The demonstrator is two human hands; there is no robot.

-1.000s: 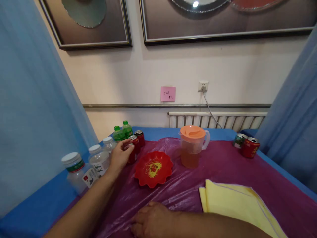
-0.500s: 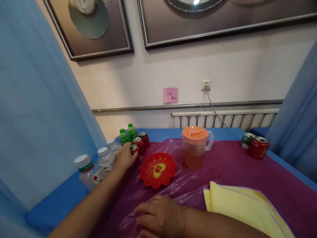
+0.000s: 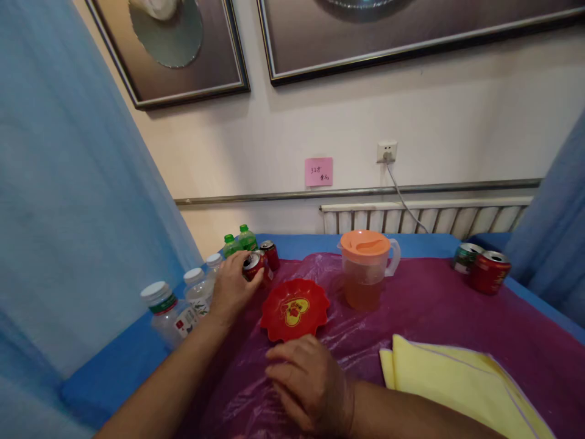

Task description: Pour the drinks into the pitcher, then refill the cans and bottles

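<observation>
My left hand [image 3: 234, 285] reaches in among the cans at the left, its fingers around a red can [image 3: 254, 262]; part of that can is hidden behind the fingers. Another red can [image 3: 270, 255] stands just behind it. My right hand [image 3: 307, 378] is over the purple sheet, just in front of the red scalloped plate [image 3: 295, 310], fingers loosely apart and holding nothing. To the right of the plate stands a clear jug [image 3: 364, 277] with an orange lid and amber liquid inside.
White-capped bottles [image 3: 171, 317] line the left side, with green-capped bottles [image 3: 247, 238] behind. A yellow cloth [image 3: 457, 378] lies at the right front. A red can [image 3: 490, 272] and a green can [image 3: 466, 257] stand at the far right.
My left hand has shifted slightly right, its fingers now bent round a can. My right hand has risen toward the plate and moved a little right. The view has shifted slightly.
</observation>
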